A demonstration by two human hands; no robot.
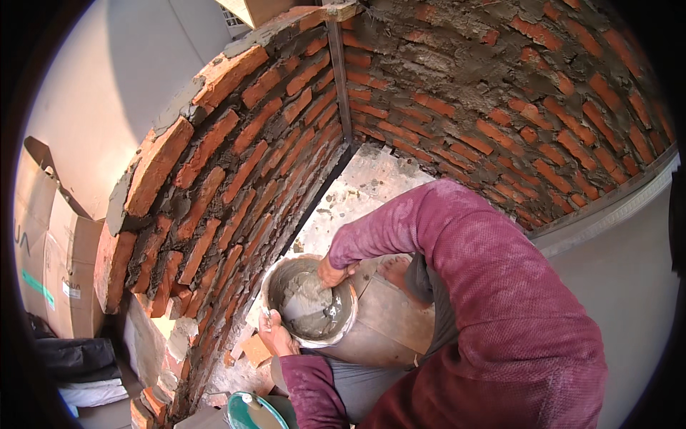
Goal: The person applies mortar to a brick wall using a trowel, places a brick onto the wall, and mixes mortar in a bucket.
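A round bucket (351, 309) with a pale rim stands low in front of me, holding wet grey mortar (318, 325). My right hand (336, 272) reaches over its far right side, fingers curled around what looks like a trowel (306, 292). The flat blade lies in the mortar and is smeared grey; the handle is hidden by the hand. At the bucket's near left edge, my left hand (276, 334) grips the rim, thumb up. Both arms wear dusty maroon sleeves.
An unfinished brick wall (236, 150) rises at the left, meeting another mortar-smeared brick wall (514, 121) at a corner post (339, 79). A green pail (246, 409) stands below the bucket. Cardboard boxes (53, 243) lie beyond the left wall. My bare foot (401, 277) is beside the bucket.
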